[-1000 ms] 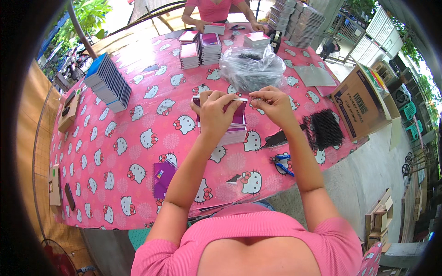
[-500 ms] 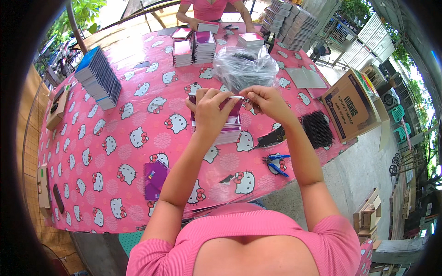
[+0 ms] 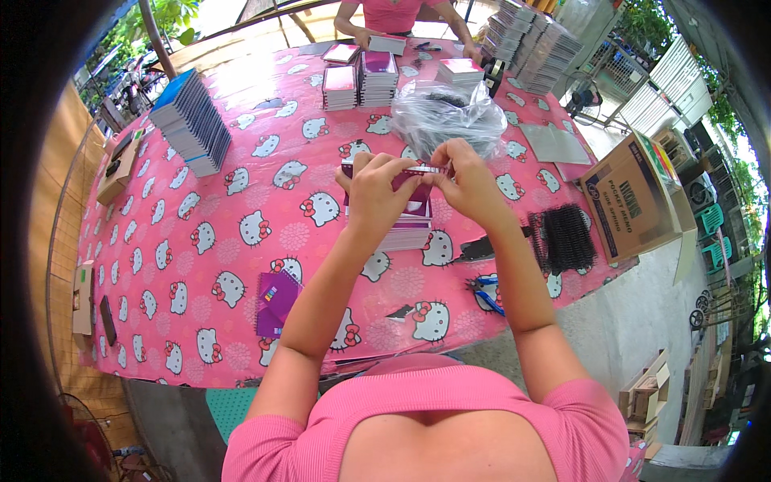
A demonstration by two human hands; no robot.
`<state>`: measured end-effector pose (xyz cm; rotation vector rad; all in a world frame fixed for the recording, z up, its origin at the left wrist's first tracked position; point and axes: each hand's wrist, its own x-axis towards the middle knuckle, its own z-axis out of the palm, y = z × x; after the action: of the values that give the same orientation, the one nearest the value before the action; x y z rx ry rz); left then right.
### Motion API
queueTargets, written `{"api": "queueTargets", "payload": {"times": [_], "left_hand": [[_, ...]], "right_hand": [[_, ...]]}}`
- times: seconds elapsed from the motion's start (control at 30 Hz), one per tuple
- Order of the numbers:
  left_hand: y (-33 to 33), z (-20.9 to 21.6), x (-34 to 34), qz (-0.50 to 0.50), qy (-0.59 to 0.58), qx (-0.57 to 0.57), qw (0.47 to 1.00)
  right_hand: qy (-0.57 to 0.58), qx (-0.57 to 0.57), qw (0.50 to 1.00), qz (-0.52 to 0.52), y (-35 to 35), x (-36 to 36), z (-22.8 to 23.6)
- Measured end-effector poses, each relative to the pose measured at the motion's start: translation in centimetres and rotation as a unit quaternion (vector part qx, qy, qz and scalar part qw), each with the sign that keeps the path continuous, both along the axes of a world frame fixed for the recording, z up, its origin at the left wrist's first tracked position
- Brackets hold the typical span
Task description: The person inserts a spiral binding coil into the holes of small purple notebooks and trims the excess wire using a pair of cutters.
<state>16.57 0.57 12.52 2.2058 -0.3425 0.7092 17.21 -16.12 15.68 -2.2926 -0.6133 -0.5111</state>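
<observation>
In L grip [image 3: 376, 193]: purple ntbk [image 3: 419, 194]

We hold a purple-covered notebook [image 3: 419, 195] by its pale upper edge, which runs crosswise before us, over a short stack of white pages [image 3: 401, 238] lying flat, its near side showing.

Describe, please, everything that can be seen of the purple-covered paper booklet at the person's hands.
The purple-covered paper booklet looks rectangular, with a pale strip along its far edge near the right hand. The left hand lies across it, hiding much of the cover; the right hand's fingers are at its far right corner. It is above a stack of white-paged booklets; whether it touches them is unclear.
</observation>
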Motion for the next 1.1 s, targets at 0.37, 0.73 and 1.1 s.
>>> {"api": "queueTargets", "payload": {"times": [0.37,0.73,1.1], "left_hand": [[-0.2,-0.2,0.3,0.014,-0.008,0.015,1.000],[0.3,0.0,0.0,0.003,-0.010,0.016,1.000],[0.1,1.1,0.8,-0.011,0.032,0.012,0.999]], "right_hand": [[-0.086,-0.083,0.993,-0.022,0.6,-0.1,0.6],[0.058,-0.032,0.998,0.003,-3.0,0.1,7.0],[0.163,-0.272,0.936,0.154,-0.8,3.9,3.7]]}}
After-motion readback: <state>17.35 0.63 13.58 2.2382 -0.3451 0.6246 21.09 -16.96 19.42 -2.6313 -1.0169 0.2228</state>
